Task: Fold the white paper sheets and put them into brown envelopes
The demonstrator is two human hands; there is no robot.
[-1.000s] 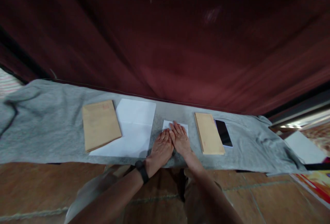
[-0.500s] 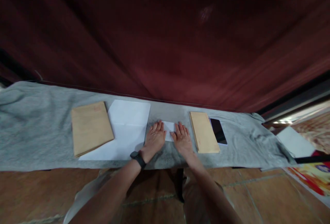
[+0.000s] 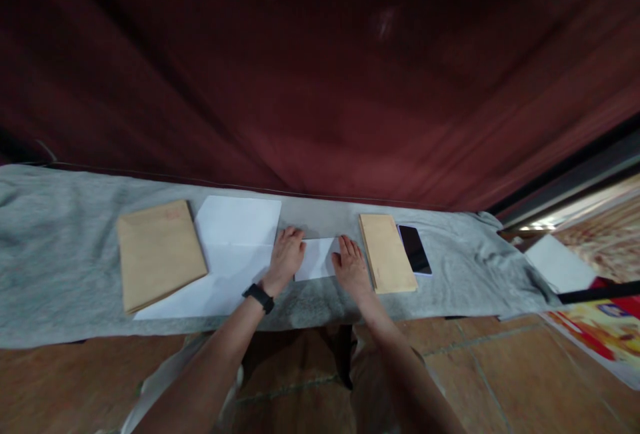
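A small folded white paper (image 3: 315, 259) lies on the grey cloth (image 3: 65, 234) that covers the low table. My left hand (image 3: 286, 258) rests flat on the paper's left end, fingers stretched out. On its right end lies my right hand (image 3: 351, 266), also flat with fingers apart. A black band circles my left wrist. Neither hand holds anything.
Left of my hands lie white sheets (image 3: 235, 247) and a stack of brown envelopes (image 3: 157, 253). To the right sit another brown envelope stack (image 3: 387, 253) and a dark phone (image 3: 415, 249). A dark red curtain (image 3: 320, 74) hangs behind. White paper (image 3: 559, 263) lies far right on the floor.
My hands were side by side on the middle of the folded paper; they have slid apart to its two ends. The view has shifted a little to the right.
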